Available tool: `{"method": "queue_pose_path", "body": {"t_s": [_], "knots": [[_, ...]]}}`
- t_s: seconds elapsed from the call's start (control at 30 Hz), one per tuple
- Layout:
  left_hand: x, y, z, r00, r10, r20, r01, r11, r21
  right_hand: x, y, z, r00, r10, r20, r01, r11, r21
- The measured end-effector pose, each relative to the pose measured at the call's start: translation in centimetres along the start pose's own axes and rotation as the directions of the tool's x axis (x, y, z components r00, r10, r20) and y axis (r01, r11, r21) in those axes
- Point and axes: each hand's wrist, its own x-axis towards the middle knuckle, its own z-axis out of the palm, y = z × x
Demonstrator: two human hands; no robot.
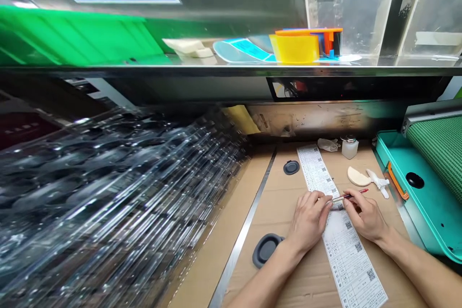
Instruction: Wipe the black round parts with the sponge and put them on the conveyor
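Note:
A slim pen [338, 198] with a pale shaft and a red end spans the gap between my two hands, above a long strip of printed labels [342, 245]. My left hand [309, 215] is closed, its fingertips pinching the pale end. On the other side, my right hand [367, 217] pinches the pen near its red end. Both hands rest over the strip, which carries QR codes and runs away from me across the cardboard [288, 279]. Beside my left forearm lies a dark grey round part [267, 249], partly covered by the arm.
Stacked clear plastic trays [119, 202] fill the left side. A smaller dark part [291, 167], a small bottle [350, 147] and a cream sponge [358, 176] lie farther back. At right stand a teal bin [429, 211] and a green conveyor belt [442, 149]. A metal shelf [231, 71] crosses above.

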Motion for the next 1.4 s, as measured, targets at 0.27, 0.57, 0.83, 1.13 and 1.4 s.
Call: {"method": "queue_pose_path", "body": {"t_s": [0.27, 0.57, 0.83, 1.13, 1.4], "knots": [[-0.1, 1.2, 0.0, 0.993, -0.032, 0.11, 0.049, 0.986, -0.156, 0.4, 1.6, -0.5, 0.948, -0.318, -0.003, 0.268, 0.805, -0.53], [0.3, 0.9, -0.7, 0.995, -0.091, -0.042, 0.075, 0.954, -0.29, 2.9, -0.4, -5.2, 0.942, 0.11, -0.317, -0.184, 0.96, -0.213], [-0.1, 0.7, 0.2, 0.97, -0.241, -0.042, 0.194, 0.861, -0.471, 2.7, -2.8, -2.3, 0.88, 0.459, 0.12, -0.442, 0.702, 0.558], [-0.2, 1.3, -0.2, 0.982, -0.173, -0.071, 0.128, 0.898, -0.422, 1.9, -2.3, -1.8, 0.879, 0.43, 0.206, -0.465, 0.674, 0.574], [-0.5, 1.7, -0.1, 0.982, -0.186, 0.041, 0.173, 0.786, -0.593, 1.5, -1.3, -2.2, 0.866, 0.39, 0.313, -0.498, 0.628, 0.597]]}}
